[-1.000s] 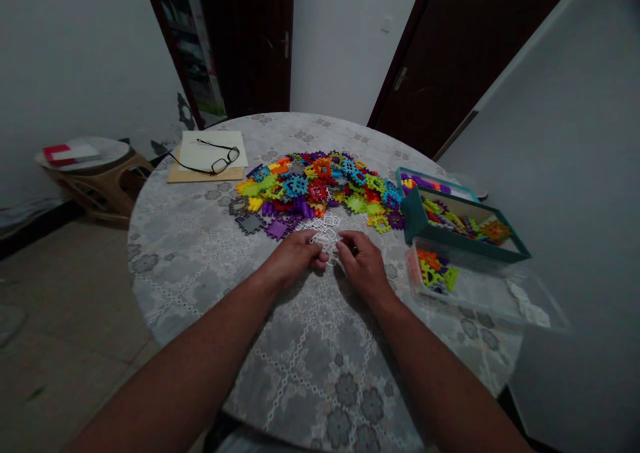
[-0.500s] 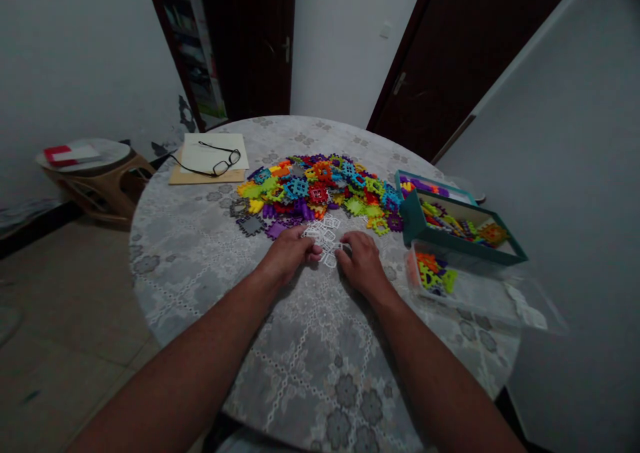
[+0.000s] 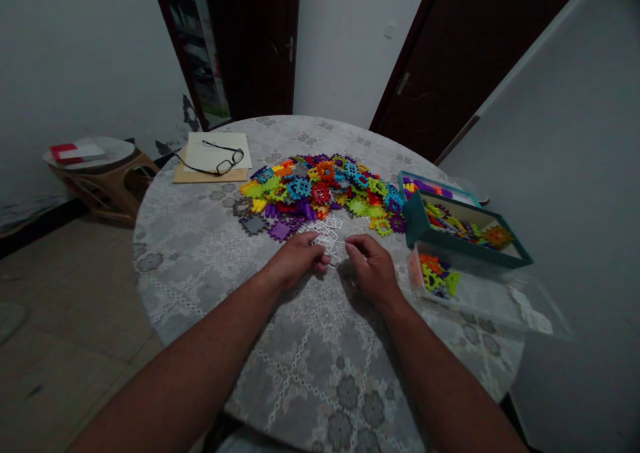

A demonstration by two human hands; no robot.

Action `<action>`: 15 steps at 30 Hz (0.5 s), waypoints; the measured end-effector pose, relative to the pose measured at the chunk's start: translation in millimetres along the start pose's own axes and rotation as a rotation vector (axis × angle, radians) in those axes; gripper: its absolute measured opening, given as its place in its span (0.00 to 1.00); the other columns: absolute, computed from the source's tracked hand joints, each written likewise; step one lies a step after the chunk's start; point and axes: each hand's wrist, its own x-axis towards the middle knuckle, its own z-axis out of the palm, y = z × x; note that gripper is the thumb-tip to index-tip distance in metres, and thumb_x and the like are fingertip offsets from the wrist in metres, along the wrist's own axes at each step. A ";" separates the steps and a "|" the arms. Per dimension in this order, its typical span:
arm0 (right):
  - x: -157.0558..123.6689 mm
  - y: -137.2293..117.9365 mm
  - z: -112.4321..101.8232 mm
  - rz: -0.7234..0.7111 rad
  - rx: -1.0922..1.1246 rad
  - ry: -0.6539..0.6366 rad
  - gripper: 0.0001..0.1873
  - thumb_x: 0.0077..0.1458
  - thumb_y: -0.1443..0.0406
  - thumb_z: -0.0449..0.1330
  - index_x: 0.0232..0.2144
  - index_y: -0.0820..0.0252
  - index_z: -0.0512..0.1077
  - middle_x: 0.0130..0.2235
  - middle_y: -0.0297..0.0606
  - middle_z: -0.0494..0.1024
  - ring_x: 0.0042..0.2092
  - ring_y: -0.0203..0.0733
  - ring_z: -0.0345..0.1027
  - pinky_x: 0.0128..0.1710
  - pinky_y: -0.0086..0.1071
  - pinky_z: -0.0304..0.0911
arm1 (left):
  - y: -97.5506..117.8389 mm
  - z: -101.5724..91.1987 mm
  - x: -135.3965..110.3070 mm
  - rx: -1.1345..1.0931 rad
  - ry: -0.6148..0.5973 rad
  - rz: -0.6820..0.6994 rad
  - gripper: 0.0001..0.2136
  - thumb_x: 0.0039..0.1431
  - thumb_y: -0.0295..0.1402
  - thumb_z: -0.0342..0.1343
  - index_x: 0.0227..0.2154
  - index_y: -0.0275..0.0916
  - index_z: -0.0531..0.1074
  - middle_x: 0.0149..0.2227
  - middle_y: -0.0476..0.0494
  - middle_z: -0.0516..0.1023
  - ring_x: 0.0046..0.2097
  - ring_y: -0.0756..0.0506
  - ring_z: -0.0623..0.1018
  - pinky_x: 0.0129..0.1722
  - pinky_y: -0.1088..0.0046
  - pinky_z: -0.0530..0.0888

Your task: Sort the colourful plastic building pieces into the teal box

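Thin white open-frame plastic pieces (image 3: 334,223) lie in a loose cluster on the table in front of me. My right hand (image 3: 371,266) is closed, with thumb and forefinger pinching a thin white piece at the cluster's right side. On the left, my left hand (image 3: 297,259) has its fingers curled together against the white pieces; what lies between them is hidden. Just beyond both hands rises a heap of colourful notched plastic building pieces (image 3: 320,193), with a grey square (image 3: 255,224) and a purple square (image 3: 280,230) at its near left edge.
At right stand a green box (image 3: 470,247) of building pieces and a clear plastic container (image 3: 470,303) with more pieces. Eyeglasses (image 3: 225,167) rest on papers (image 3: 200,147) at the back left. A patterned cloth covers the round table (image 3: 300,373). A stool (image 3: 115,179) stands beyond.
My right hand has lifted slightly and moved a little right, pinching a thin white piece. My left hand has shifted slightly right and nearer me. The whole view has drifted a little.
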 end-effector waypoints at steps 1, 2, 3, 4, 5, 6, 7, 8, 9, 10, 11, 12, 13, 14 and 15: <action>-0.3 -1.5 0.7 -0.035 0.001 -0.022 0.09 0.68 0.58 0.61 0.44 0.53 0.80 0.42 0.38 0.83 0.44 0.46 0.77 0.48 0.39 0.71 | 0.7 0.4 -1.5 0.014 -0.033 -0.007 0.11 0.54 0.25 0.62 0.42 0.34 0.77 0.30 0.43 0.79 0.27 0.49 0.78 0.28 0.74 0.78; -0.5 -2.8 1.5 -0.070 -0.002 -0.042 0.09 0.69 0.60 0.60 0.44 0.53 0.80 0.43 0.38 0.83 0.45 0.46 0.77 0.48 0.39 0.71 | 1.5 1.1 -3.2 0.025 -0.062 -0.008 0.11 0.54 0.26 0.62 0.42 0.34 0.77 0.30 0.43 0.79 0.27 0.50 0.77 0.29 0.74 0.78; -0.5 -3.8 2.2 -0.105 -0.010 -0.061 0.10 0.69 0.61 0.60 0.45 0.53 0.81 0.43 0.38 0.83 0.45 0.45 0.77 0.48 0.39 0.71 | 2.3 1.9 -4.9 0.033 -0.083 -0.005 0.11 0.54 0.26 0.62 0.42 0.34 0.77 0.31 0.43 0.80 0.27 0.50 0.77 0.29 0.74 0.77; -0.3 -4.5 2.8 -0.137 -0.021 -0.078 0.10 0.70 0.62 0.59 0.45 0.53 0.81 0.43 0.39 0.82 0.45 0.45 0.77 0.48 0.39 0.71 | 2.9 2.8 -6.3 0.041 -0.097 -0.002 0.12 0.53 0.25 0.62 0.42 0.34 0.77 0.31 0.43 0.80 0.27 0.50 0.77 0.30 0.75 0.77; 0.0 -4.9 3.5 -0.167 -0.035 -0.094 0.10 0.70 0.62 0.59 0.46 0.53 0.81 0.43 0.39 0.82 0.45 0.45 0.77 0.48 0.39 0.72 | 3.2 3.8 -7.3 0.050 -0.104 -0.002 0.12 0.52 0.25 0.63 0.42 0.34 0.78 0.31 0.43 0.80 0.27 0.50 0.78 0.30 0.75 0.77; 0.5 -4.9 4.1 -0.193 -0.052 -0.107 0.11 0.70 0.63 0.59 0.47 0.53 0.81 0.43 0.40 0.82 0.45 0.45 0.77 0.49 0.39 0.72 | 3.2 4.7 -7.8 0.062 -0.107 -0.003 0.13 0.52 0.25 0.63 0.42 0.35 0.78 0.31 0.44 0.80 0.28 0.50 0.78 0.31 0.75 0.77; 0.9 -4.9 4.9 -0.213 -0.072 -0.119 0.11 0.70 0.64 0.59 0.47 0.54 0.81 0.43 0.40 0.82 0.45 0.45 0.77 0.49 0.39 0.72 | 3.0 5.5 -7.8 0.078 -0.110 -0.005 0.13 0.51 0.25 0.63 0.42 0.35 0.78 0.31 0.44 0.80 0.28 0.50 0.78 0.31 0.75 0.77; 1.2 -4.9 5.7 -0.224 -0.096 -0.131 0.11 0.70 0.64 0.59 0.47 0.54 0.81 0.43 0.41 0.81 0.45 0.45 0.77 0.49 0.39 0.72 | 2.6 6.2 -7.5 0.096 -0.115 -0.004 0.13 0.51 0.25 0.63 0.42 0.34 0.78 0.30 0.44 0.81 0.28 0.50 0.78 0.32 0.74 0.77; 1.2 -5.2 6.5 -0.224 -0.124 -0.139 0.11 0.70 0.64 0.58 0.48 0.54 0.81 0.43 0.41 0.81 0.46 0.46 0.77 0.50 0.39 0.72 | 2.2 6.9 -7.1 0.114 -0.121 0.002 0.13 0.51 0.26 0.63 0.42 0.34 0.79 0.30 0.43 0.81 0.28 0.49 0.78 0.32 0.73 0.77; 1.0 -6.1 7.4 -0.211 -0.154 -0.142 0.12 0.70 0.64 0.58 0.48 0.54 0.81 0.44 0.42 0.80 0.46 0.46 0.76 0.50 0.39 0.72 | 1.8 7.5 -6.8 0.128 -0.128 0.014 0.13 0.52 0.27 0.64 0.42 0.34 0.79 0.31 0.43 0.81 0.29 0.49 0.78 0.32 0.73 0.77; 0.5 -7.4 8.2 -0.187 -0.182 -0.140 0.12 0.71 0.64 0.58 0.50 0.54 0.81 0.46 0.43 0.79 0.47 0.46 0.76 0.51 0.39 0.72 | 1.5 7.9 -6.8 0.144 -0.136 0.030 0.13 0.53 0.28 0.64 0.42 0.34 0.80 0.32 0.42 0.82 0.29 0.49 0.79 0.33 0.72 0.77; 0.0 -9.1 8.9 -0.156 -0.207 -0.134 0.14 0.70 0.64 0.59 0.53 0.54 0.80 0.49 0.43 0.79 0.47 0.45 0.76 0.51 0.38 0.72 | 1.5 8.0 -7.0 0.157 -0.139 0.045 0.14 0.53 0.31 0.65 0.44 0.34 0.81 0.33 0.41 0.83 0.29 0.48 0.79 0.33 0.72 0.76; -0.3 -10.9 9.5 -0.124 -0.226 -0.130 0.15 0.70 0.64 0.59 0.56 0.54 0.79 0.51 0.44 0.78 0.48 0.45 0.76 0.51 0.38 0.72 | 1.7 7.7 -7.2 0.181 -0.128 0.059 0.17 0.54 0.33 0.67 0.46 0.35 0.81 0.34 0.41 0.83 0.29 0.48 0.79 0.33 0.71 0.76; 0.0 -12.4 10.0 -0.099 -0.235 -0.136 0.18 0.70 0.64 0.61 0.59 0.54 0.77 0.54 0.44 0.77 0.49 0.44 0.75 0.52 0.38 0.72 | 2.2 6.8 -7.0 0.224 -0.104 0.071 0.21 0.54 0.35 0.68 0.50 0.36 0.81 0.34 0.42 0.83 0.29 0.47 0.80 0.32 0.71 0.75; 0.8 -13.6 10.2 -0.086 -0.239 -0.156 0.19 0.69 0.65 0.62 0.60 0.54 0.76 0.54 0.44 0.78 0.49 0.44 0.75 0.53 0.37 0.72 | 2.8 5.4 -6.4 0.278 -0.084 0.074 0.26 0.53 0.37 0.69 0.56 0.37 0.80 0.33 0.42 0.84 0.30 0.46 0.80 0.32 0.71 0.75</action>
